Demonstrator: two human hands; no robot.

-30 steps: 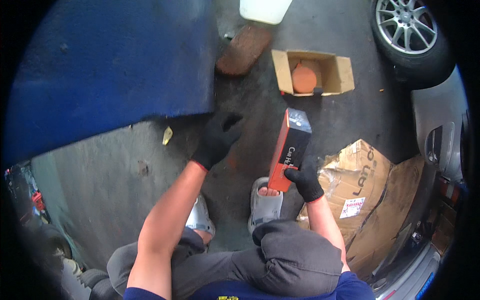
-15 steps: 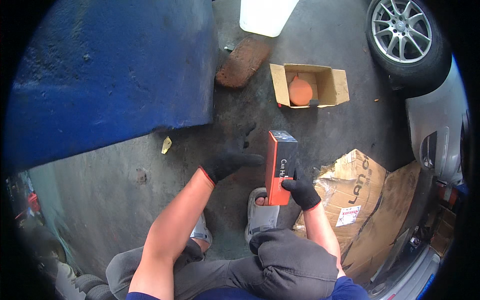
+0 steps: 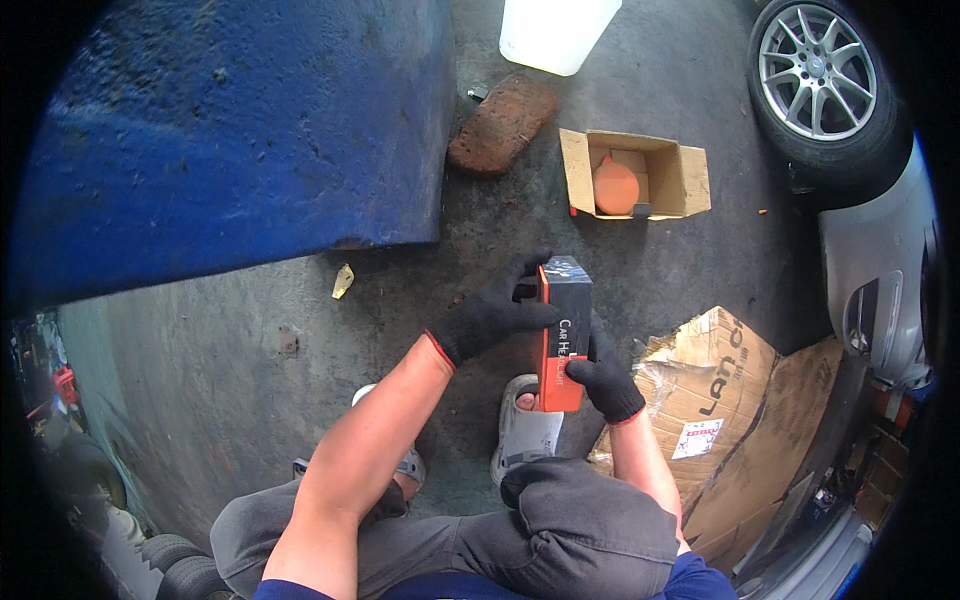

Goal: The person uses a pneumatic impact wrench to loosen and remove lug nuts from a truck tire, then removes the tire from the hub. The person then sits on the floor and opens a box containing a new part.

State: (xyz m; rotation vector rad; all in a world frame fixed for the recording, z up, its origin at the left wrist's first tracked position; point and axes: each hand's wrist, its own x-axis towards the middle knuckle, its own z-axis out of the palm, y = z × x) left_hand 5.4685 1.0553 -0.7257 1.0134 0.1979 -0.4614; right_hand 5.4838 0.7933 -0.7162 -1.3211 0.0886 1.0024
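A slim black and orange carton (image 3: pixel 566 335) is held upright between my hands, above my right foot. My right hand (image 3: pixel 605 380), in a black knit glove with a red cuff, is closed around its lower right side, thumb across the front. From the left, my left hand (image 3: pixel 497 318), gloved alike, grips the upper part with its thumb on the front face and its fingers by the left edge. Just below the carton a white sheet of paper (image 3: pixel 530 437) shows near my grey clog (image 3: pixel 503 410).
Beyond the carton sits an open cardboard box (image 3: pixel 683 180) containing an orange round item (image 3: pixel 615 187). A brick-like block (image 3: pixel 503 122) and a white container (image 3: pixel 557 35) lie farther off. Flattened cardboard (image 3: pixel 735 385), a wheel (image 3: pixel 818 72) and a large blue object (image 3: pixel 230 130) flank the area.
My left hand has moved right and taken hold of the carton's upper part; before, it was apart from it. My right hand keeps its grip. The whole view has shifted slightly.
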